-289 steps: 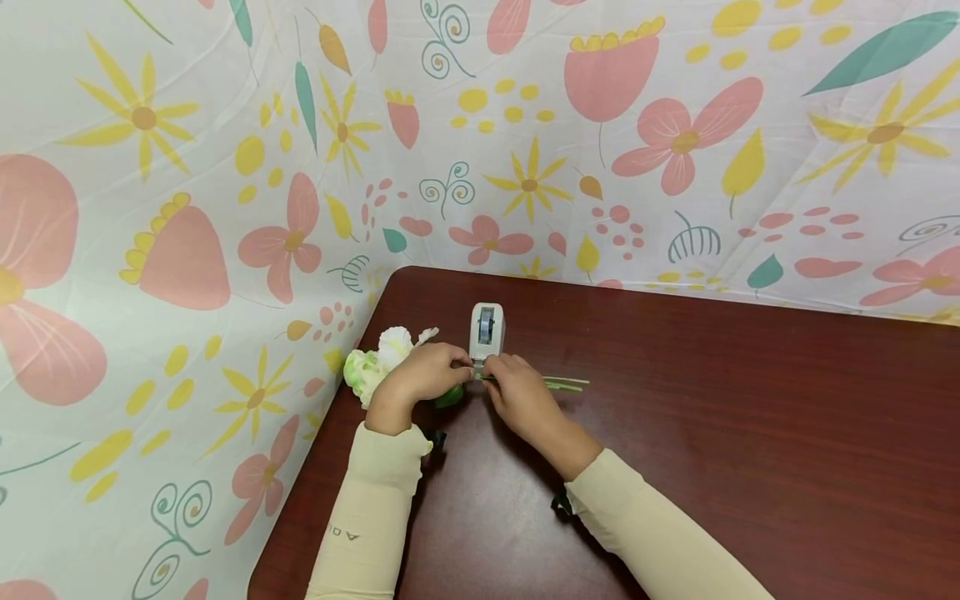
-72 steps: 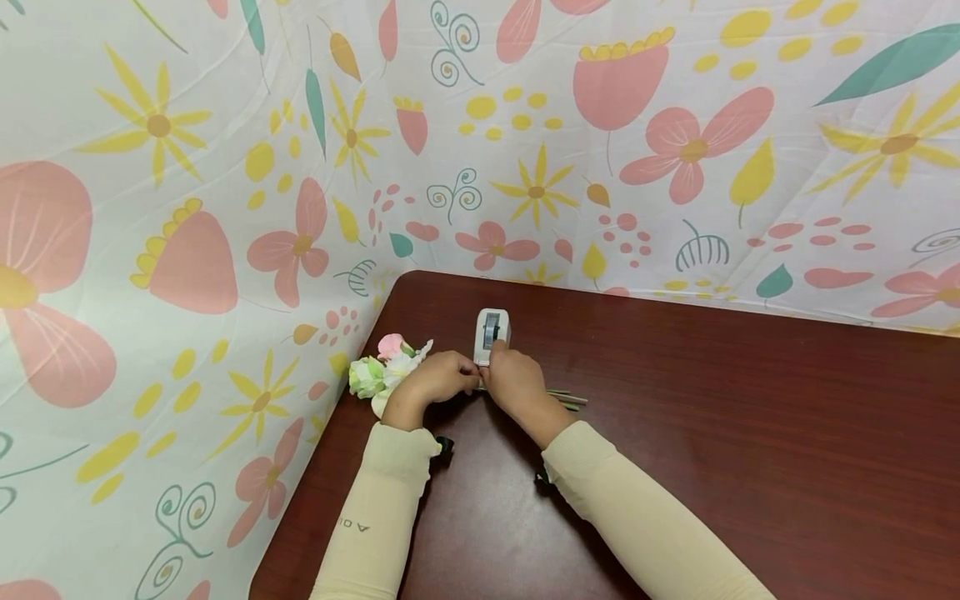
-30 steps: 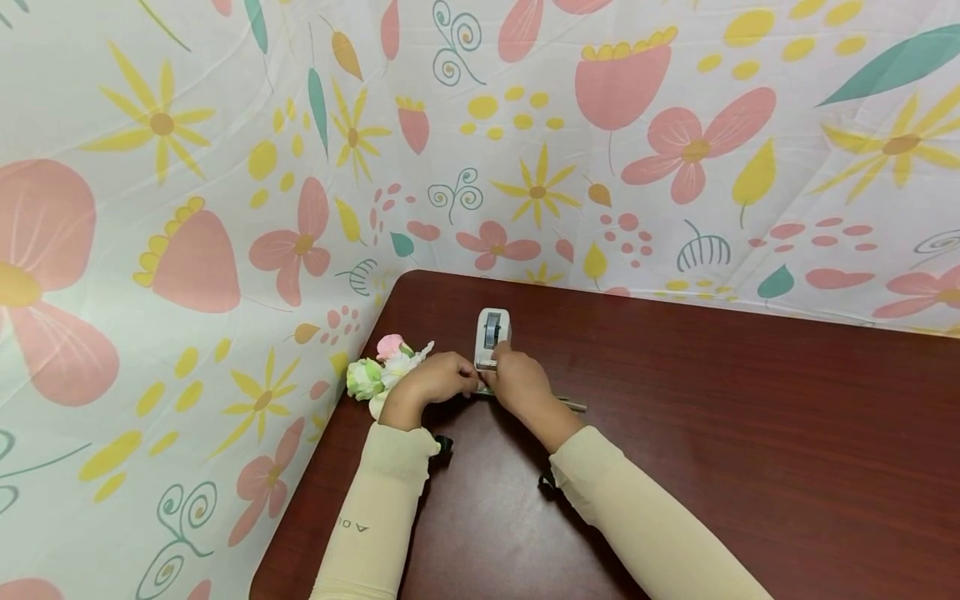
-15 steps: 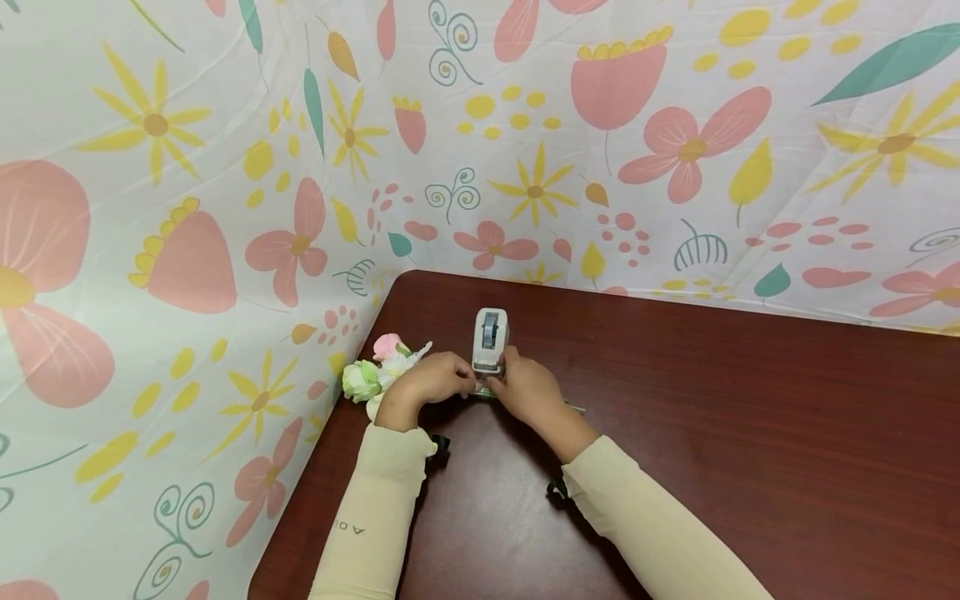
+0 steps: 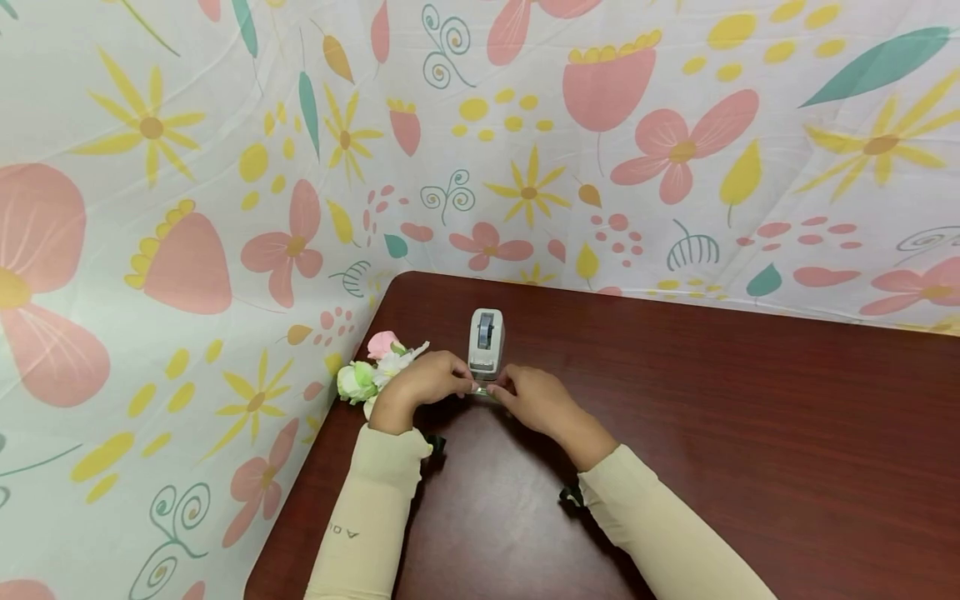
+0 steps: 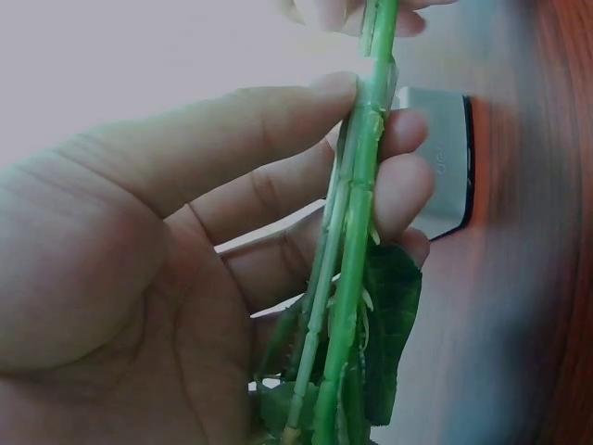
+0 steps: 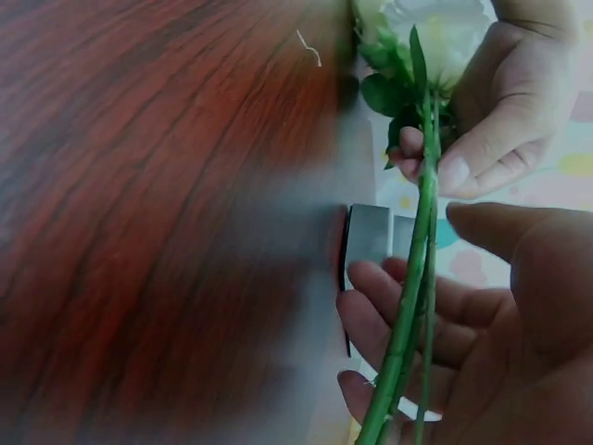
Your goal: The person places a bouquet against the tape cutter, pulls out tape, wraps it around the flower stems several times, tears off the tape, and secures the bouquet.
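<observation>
My left hand [image 5: 427, 379] pinches a bunch of green flower stems [image 6: 357, 204] between thumb and fingertips. A pale, shiny patch shows on the stems by the thumb tip. The blooms, pink [image 5: 385, 344], white [image 5: 393, 365] and pale green [image 5: 356, 382], lie left of that wrist, with a dark green leaf [image 6: 394, 324] below the fingers. My right hand [image 7: 482, 320] has its fingers bent loosely behind the lower stems, its thumb tip close beside them. Just beyond both hands, a white tape dispenser [image 5: 486, 342] with a roll in it stands upright.
A dark reddish-brown table [image 5: 712, 433] lies under the hands, its left edge close to the blooms. Behind and to the left hangs a flower-printed cloth [image 5: 637, 150]. A small pale thread [image 7: 310, 48] lies on the tabletop.
My right hand has drawn back from the dispenser's front, toward me and slightly right, along the stems. My left hand keeps its pinch. The pink bloom, unseen 9.6 seconds ago, is now visible.
</observation>
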The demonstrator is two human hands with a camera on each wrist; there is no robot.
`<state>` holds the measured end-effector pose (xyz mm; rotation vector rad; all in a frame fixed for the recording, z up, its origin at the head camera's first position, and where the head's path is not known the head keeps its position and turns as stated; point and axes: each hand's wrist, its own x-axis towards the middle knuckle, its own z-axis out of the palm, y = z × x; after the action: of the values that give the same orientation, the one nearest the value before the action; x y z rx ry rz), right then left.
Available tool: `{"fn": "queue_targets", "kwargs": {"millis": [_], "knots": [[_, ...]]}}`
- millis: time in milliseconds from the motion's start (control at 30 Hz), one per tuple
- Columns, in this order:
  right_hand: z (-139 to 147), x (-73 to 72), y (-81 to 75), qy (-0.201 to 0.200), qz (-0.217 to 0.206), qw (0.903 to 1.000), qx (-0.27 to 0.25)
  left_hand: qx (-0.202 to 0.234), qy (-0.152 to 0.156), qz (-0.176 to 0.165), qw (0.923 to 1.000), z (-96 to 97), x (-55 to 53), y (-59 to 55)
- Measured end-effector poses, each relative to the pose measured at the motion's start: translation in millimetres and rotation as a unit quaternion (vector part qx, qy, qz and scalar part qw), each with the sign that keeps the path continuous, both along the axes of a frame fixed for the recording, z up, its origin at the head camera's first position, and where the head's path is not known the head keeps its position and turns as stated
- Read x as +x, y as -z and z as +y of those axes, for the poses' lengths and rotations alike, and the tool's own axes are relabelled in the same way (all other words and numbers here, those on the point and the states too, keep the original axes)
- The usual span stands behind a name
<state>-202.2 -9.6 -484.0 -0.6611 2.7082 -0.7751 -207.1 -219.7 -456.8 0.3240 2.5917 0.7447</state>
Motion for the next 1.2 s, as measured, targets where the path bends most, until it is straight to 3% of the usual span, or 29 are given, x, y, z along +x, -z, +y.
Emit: {"fn": "queue_targets", "kwargs": {"millis": [267, 533, 900, 1033, 1200], "knots": [[12, 2.0, 5.7, -0.062, 0.008, 0.9980, -0.016, -0.009, 0.001, 0.014, 0.9999, 6.0, 4.4, -6.9], [18, 3.6, 5.4, -0.065, 0.019, 0.9969, -0.039, -0.019, -0.011, 0.035, 0.9991, 11.1, 9.1, -14.4], [24, 10.6, 6.0, -0.047, 0.082, 0.9929, -0.072, 0.005, -0.031, 0.081, 0.9962, 18.6, 13.2, -17.3], [26, 12.6, 5.9, -0.028, 0.097, 0.9910, -0.087, 0.048, -0.051, 0.131, 0.9890, 20.7, 14.1, -21.4], [32, 12.9, 3.4, 0.005, 0.098, 0.9891, -0.110, 0.104, -0.086, 0.208, 0.9688, 24.6, 17.2, -29.0]]}}
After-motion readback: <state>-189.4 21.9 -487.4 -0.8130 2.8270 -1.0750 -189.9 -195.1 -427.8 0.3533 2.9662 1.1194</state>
